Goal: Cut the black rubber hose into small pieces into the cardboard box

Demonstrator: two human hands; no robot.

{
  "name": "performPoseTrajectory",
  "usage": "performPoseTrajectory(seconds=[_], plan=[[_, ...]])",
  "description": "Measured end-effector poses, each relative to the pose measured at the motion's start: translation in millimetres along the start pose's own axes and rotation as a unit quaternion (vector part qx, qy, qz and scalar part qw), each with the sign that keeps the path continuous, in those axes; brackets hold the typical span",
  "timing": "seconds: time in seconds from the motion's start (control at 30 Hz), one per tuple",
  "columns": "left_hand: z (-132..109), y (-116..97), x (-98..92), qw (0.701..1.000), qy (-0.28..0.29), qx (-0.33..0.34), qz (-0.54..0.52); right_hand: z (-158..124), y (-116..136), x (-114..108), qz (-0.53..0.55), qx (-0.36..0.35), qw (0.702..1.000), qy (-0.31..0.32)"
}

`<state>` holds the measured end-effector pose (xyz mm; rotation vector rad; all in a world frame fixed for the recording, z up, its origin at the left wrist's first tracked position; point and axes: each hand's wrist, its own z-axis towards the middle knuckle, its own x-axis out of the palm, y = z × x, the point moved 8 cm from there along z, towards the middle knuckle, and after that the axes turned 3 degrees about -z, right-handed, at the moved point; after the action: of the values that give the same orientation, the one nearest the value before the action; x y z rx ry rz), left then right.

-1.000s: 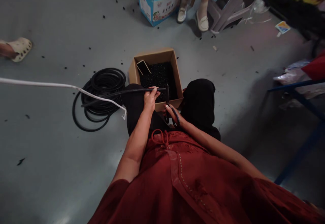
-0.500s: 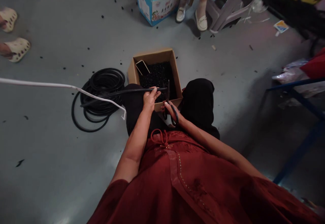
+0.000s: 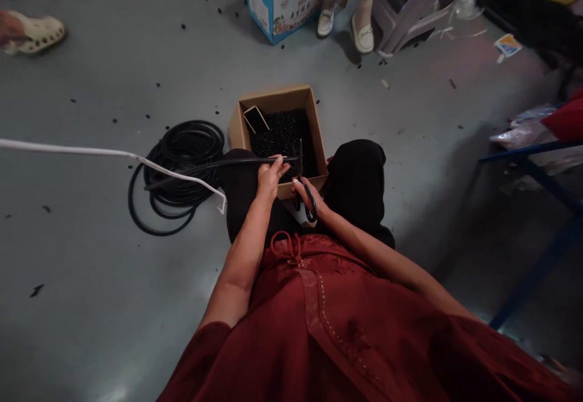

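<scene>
My left hand (image 3: 270, 174) is closed round a black corrugated tube (image 3: 241, 161) close to its free end. The tube runs left over my knee to a coil of black tubing (image 3: 191, 147) on the floor. My right hand (image 3: 310, 193) grips black-handled scissors (image 3: 310, 206), their blades pointing away from me at the tube's end. Both hands are above the near side of a cardboard box (image 3: 279, 95). Inside it lie many small black pieces (image 3: 280, 138) and a phone-like dark rectangle (image 3: 255, 120) with a pale rim.
A white cable (image 3: 91, 149) hangs in from the left. Ahead are a blue and white carton (image 3: 286, 7), another person's shoes (image 3: 363, 34) and a grey plastic stool (image 3: 405, 19). At right stands a blue metal frame (image 3: 537, 177). A clog-wearing foot (image 3: 40, 33) is at far left.
The scissors have shifted slightly, and their handles now sit closer together. My left hand stays nearly still on the tube. At far left, the person in clogs has moved.
</scene>
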<state>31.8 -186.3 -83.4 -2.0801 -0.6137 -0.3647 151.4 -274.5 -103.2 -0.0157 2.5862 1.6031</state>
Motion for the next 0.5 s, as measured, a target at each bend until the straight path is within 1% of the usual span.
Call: performPoseTrajectory(seconds=[0.1, 0.17, 0.23, 0.37, 0.5], plan=[[-1, 0, 1.1, 1.0, 0.0, -0.004, 0.004, 0, 1, -1, -0.01, 0.001, 1.0, -0.008], [-1, 0, 1.6, 1.0, 0.0, -0.008, 0.005, 0, 0, -3, -0.035, 0.013, 0.999, -0.018], [0, 1, 1.3, 1.0, -0.004, -0.014, -0.001, 1, 1, -7, -0.072, 0.018, 0.996, -0.042], [0, 4, 0.7, 0.999, -0.012, -0.035, -0.02, 2, 6, -16, -0.135, 0.0, 0.986, -0.094], [0, 6, 1.5, 0.999, -0.011, -0.039, -0.029, 5, 5, -17, -0.143, 0.0, 0.985, -0.099]])
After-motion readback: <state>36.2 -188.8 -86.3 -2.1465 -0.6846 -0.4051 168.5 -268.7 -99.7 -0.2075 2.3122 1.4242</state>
